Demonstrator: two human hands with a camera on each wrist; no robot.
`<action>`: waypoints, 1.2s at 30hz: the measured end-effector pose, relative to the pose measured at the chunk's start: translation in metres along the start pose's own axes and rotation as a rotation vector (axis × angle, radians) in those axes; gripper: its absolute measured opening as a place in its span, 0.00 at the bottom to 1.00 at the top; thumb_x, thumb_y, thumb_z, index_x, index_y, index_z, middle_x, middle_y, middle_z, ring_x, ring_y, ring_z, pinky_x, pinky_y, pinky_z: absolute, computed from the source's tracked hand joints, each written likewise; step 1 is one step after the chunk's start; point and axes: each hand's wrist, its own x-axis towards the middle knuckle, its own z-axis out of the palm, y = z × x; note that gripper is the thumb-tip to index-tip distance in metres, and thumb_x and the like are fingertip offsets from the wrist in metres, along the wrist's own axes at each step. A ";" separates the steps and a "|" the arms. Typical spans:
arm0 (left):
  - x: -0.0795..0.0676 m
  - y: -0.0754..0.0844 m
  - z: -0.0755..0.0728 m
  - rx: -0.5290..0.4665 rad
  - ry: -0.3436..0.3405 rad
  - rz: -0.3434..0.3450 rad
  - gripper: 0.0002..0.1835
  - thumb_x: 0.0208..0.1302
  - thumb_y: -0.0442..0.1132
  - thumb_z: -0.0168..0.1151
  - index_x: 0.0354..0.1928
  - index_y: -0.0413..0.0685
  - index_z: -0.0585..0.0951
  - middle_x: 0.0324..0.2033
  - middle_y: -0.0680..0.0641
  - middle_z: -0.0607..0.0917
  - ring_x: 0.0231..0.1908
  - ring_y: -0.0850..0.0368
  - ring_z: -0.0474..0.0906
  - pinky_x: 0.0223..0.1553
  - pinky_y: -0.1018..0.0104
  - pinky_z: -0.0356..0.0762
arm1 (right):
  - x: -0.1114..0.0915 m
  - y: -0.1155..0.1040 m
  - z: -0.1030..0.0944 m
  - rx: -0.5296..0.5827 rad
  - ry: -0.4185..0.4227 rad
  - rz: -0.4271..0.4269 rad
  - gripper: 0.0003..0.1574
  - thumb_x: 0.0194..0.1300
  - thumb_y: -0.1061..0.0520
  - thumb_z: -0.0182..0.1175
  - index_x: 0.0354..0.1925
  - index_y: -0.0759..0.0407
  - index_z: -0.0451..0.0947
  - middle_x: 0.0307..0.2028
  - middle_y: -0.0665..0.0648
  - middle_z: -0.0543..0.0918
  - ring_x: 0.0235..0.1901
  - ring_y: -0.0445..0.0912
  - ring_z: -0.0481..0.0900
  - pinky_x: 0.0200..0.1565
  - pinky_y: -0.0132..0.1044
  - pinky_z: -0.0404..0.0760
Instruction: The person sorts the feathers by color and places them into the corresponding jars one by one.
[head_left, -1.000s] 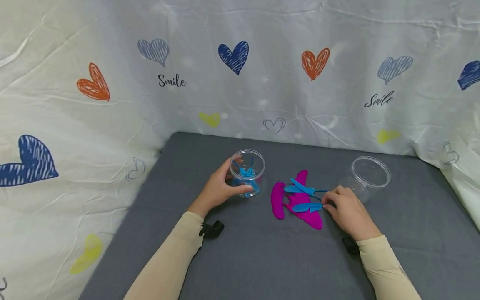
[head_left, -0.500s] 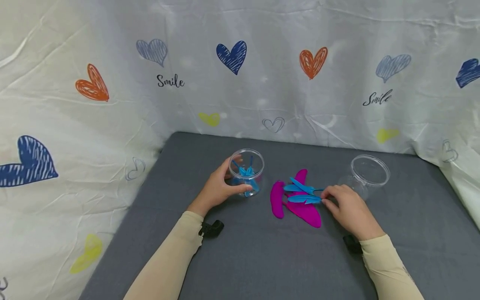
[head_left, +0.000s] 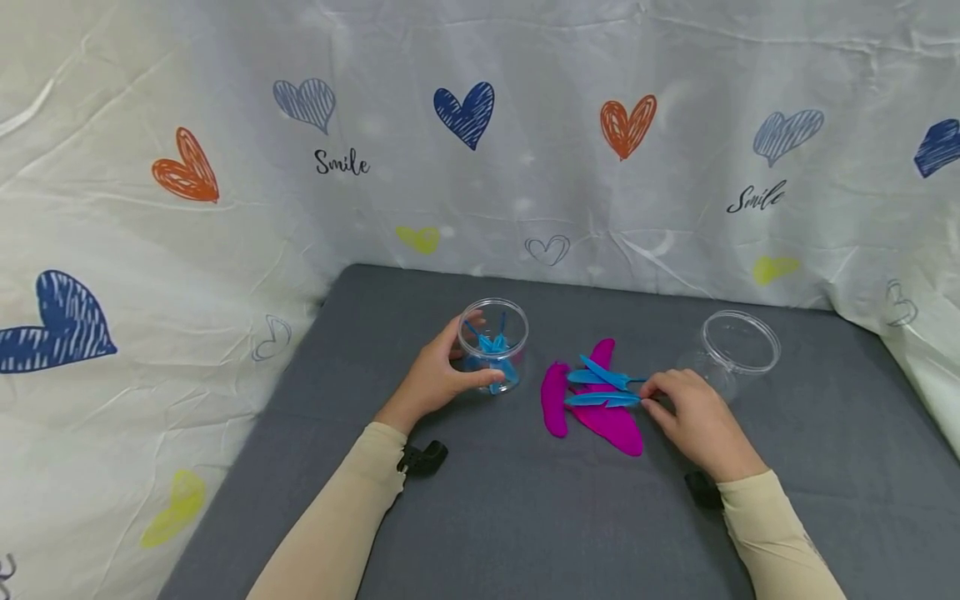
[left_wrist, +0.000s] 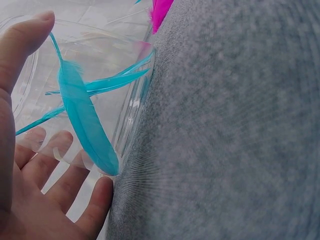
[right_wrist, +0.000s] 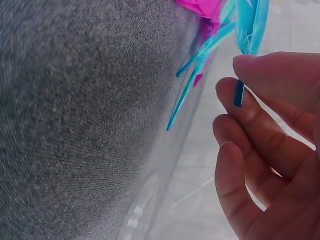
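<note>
My left hand (head_left: pixel 431 383) holds a clear plastic jar (head_left: pixel 523 346) by its side, thumb in front and fingers behind. Inside it several blue feathers (left_wrist: pixel 85 115) lean crosswise, quills up. My right hand (head_left: pixel 693 421) pinches a blue feather (head_left: pixel 606 400) by its quill between thumb and fingertips; the quill's dark end (right_wrist: pixel 239 95) sticks out past the thumb. The held feather lies across the pile in the head view. Other blue feathers (head_left: pixel 596 377) lie just behind it on magenta feathers (head_left: pixel 618 432), quills toward my right hand.
A second clear jar (head_left: pixel 776 357) stands behind my right hand, which partly hides it. A magenta feather (head_left: pixel 553 400) lies at the pile's left side. Grey cloth (head_left: pixel 540 525) covers the table, and a white curtain (head_left: pixel 525 192) printed with hearts hangs along its back and left.
The pinched feather has shifted left and slightly back, now level over the magenta feathers. My right hand has moved a little back. My left hand and its jar stay put.
</note>
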 end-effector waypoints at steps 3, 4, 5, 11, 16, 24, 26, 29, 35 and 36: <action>0.000 0.000 -0.001 -0.001 0.001 -0.002 0.51 0.47 0.66 0.78 0.72 0.86 0.59 0.70 0.60 0.71 0.65 0.58 0.72 0.66 0.48 0.72 | 0.000 -0.001 0.001 0.004 0.003 -0.001 0.05 0.63 0.59 0.70 0.37 0.50 0.83 0.35 0.48 0.85 0.39 0.45 0.77 0.42 0.45 0.79; 0.000 0.000 -0.001 -0.002 0.001 -0.002 0.51 0.47 0.66 0.78 0.72 0.86 0.59 0.70 0.60 0.71 0.65 0.58 0.71 0.66 0.47 0.72 | 0.000 -0.001 0.001 0.005 0.005 -0.002 0.05 0.63 0.59 0.70 0.37 0.50 0.83 0.35 0.48 0.84 0.39 0.45 0.77 0.42 0.45 0.79; 0.000 0.000 -0.001 0.001 0.002 -0.004 0.51 0.46 0.66 0.77 0.72 0.86 0.59 0.70 0.61 0.71 0.65 0.59 0.71 0.66 0.48 0.72 | 0.000 -0.001 0.002 0.004 0.008 -0.004 0.05 0.63 0.59 0.70 0.37 0.50 0.83 0.34 0.48 0.84 0.39 0.45 0.77 0.42 0.45 0.79; -0.001 0.000 -0.003 0.010 0.006 -0.006 0.51 0.46 0.67 0.77 0.72 0.86 0.59 0.70 0.62 0.71 0.65 0.58 0.71 0.66 0.48 0.73 | 0.000 -0.002 0.001 0.010 0.030 -0.004 0.06 0.63 0.60 0.70 0.37 0.50 0.83 0.34 0.47 0.84 0.38 0.45 0.77 0.40 0.45 0.78; -0.001 0.000 -0.005 0.008 0.009 -0.002 0.51 0.47 0.66 0.77 0.72 0.87 0.59 0.71 0.59 0.70 0.66 0.54 0.71 0.66 0.48 0.72 | 0.002 -0.003 0.001 0.018 0.046 -0.002 0.06 0.62 0.60 0.70 0.37 0.49 0.83 0.34 0.47 0.84 0.38 0.45 0.76 0.39 0.44 0.78; -0.002 0.001 -0.003 0.015 -0.001 -0.011 0.51 0.48 0.66 0.77 0.72 0.85 0.59 0.71 0.59 0.70 0.66 0.60 0.70 0.67 0.48 0.71 | -0.001 -0.005 0.003 0.036 0.035 -0.007 0.06 0.63 0.59 0.70 0.37 0.49 0.83 0.35 0.47 0.83 0.39 0.45 0.77 0.41 0.45 0.79; -0.002 0.000 0.000 0.017 -0.011 -0.011 0.51 0.48 0.67 0.76 0.73 0.84 0.58 0.71 0.60 0.70 0.66 0.62 0.70 0.67 0.48 0.71 | -0.003 -0.007 0.001 0.040 0.042 0.001 0.06 0.63 0.59 0.70 0.38 0.48 0.83 0.35 0.47 0.83 0.39 0.46 0.77 0.41 0.44 0.79; 0.000 -0.001 0.003 0.015 -0.016 -0.007 0.51 0.49 0.67 0.75 0.74 0.83 0.58 0.71 0.61 0.70 0.67 0.62 0.69 0.67 0.47 0.70 | -0.004 -0.010 -0.005 0.051 0.066 0.005 0.06 0.63 0.59 0.70 0.38 0.49 0.83 0.36 0.46 0.83 0.40 0.46 0.77 0.40 0.44 0.78; 0.001 -0.003 0.002 0.005 0.000 -0.014 0.49 0.48 0.67 0.76 0.72 0.88 0.58 0.70 0.62 0.70 0.66 0.63 0.69 0.67 0.47 0.70 | 0.012 -0.021 -0.018 0.052 0.087 -0.027 0.06 0.64 0.59 0.70 0.39 0.49 0.83 0.36 0.45 0.82 0.40 0.43 0.76 0.40 0.41 0.78; 0.001 -0.002 0.001 0.004 0.001 -0.016 0.50 0.48 0.67 0.76 0.71 0.88 0.59 0.70 0.63 0.70 0.66 0.63 0.69 0.67 0.47 0.70 | 0.017 -0.023 -0.020 0.047 0.091 -0.040 0.06 0.64 0.59 0.70 0.39 0.49 0.83 0.35 0.44 0.82 0.40 0.43 0.76 0.40 0.41 0.78</action>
